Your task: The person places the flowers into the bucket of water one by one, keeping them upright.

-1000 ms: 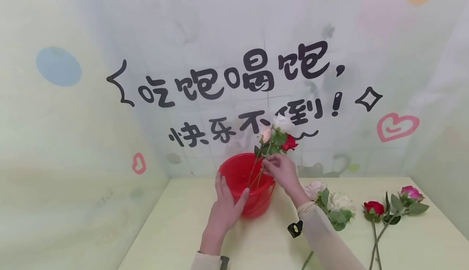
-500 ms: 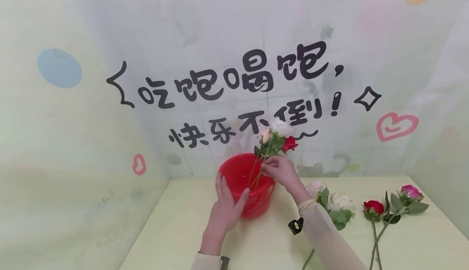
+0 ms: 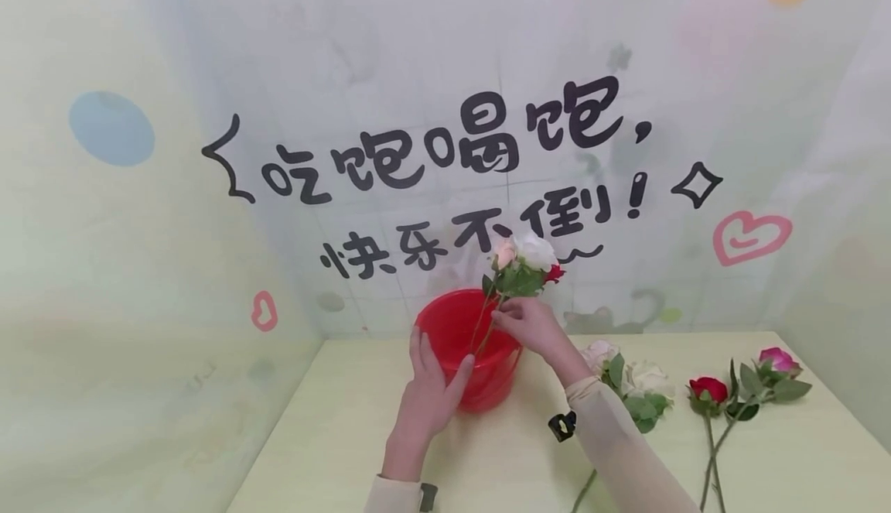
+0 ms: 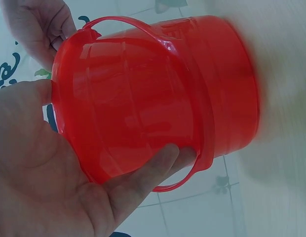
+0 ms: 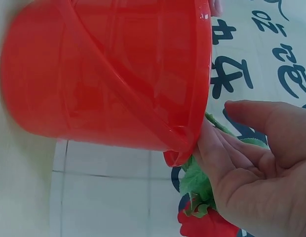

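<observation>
A red plastic bucket (image 3: 480, 389) with a handle stands on the table. My left hand (image 3: 428, 397) holds its near left side; in the left wrist view the thumb is at the rim and the fingers lie along the wall. My right hand (image 3: 532, 326), at the right of the rim, pinches a stem below a white rose (image 3: 534, 251). A pale pink rose (image 3: 504, 253) and a red rose (image 3: 554, 273) stand close beside it, their stems reaching into the bucket. The lower stem ends are hidden. The right wrist view shows green leaves (image 5: 197, 182) below the fingers.
To the right on the table (image 3: 334, 436) lie white roses (image 3: 647, 380), partly behind the right sleeve. Farther right, a red rose (image 3: 708, 391) and a magenta rose (image 3: 778, 361) lie with crossed stems. A printed backdrop (image 3: 431, 49) rises behind the bucket.
The white rose has sunk lower, now level with the pale pink one and covering more of the red rose. My right hand has shifted slightly left; the left hand stays on the bucket.
</observation>
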### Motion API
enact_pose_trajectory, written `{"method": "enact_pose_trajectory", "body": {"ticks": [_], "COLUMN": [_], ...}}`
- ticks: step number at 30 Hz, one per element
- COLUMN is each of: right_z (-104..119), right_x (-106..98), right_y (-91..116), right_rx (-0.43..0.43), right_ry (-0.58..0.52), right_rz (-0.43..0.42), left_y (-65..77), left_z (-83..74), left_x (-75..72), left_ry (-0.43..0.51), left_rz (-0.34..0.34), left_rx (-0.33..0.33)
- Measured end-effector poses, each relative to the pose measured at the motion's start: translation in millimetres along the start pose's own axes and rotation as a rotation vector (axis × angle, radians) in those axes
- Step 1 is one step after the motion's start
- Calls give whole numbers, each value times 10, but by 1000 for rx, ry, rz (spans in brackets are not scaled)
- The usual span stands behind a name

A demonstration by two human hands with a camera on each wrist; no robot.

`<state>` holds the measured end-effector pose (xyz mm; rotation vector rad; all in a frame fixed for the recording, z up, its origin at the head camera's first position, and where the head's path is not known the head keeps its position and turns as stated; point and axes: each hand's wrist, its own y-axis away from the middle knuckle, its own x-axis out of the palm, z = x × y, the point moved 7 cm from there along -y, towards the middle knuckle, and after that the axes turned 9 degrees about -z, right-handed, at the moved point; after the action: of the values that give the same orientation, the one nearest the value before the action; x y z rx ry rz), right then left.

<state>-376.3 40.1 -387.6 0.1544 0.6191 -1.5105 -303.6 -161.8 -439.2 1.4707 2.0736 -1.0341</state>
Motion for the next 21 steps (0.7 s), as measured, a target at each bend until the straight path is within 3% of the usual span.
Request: {"method": "enact_pose_trajectory", "body": {"ticks": [5,13,21], "right_z": [47,220,222], "right_x": [11,68,89], "right_y": [36,146,151], "right_rx": [11,-80,-52], "right_ry": [15,105,96], "right_rz": [20,79,99], "left_y": [-3,-1,-4], "left_z": [-3,10,10], "left_x": [-7,22,7], "left_ry": [-1,-7,-12], "left_rz": [-2,-4,-7], "left_rx": [-2,5,3]}}
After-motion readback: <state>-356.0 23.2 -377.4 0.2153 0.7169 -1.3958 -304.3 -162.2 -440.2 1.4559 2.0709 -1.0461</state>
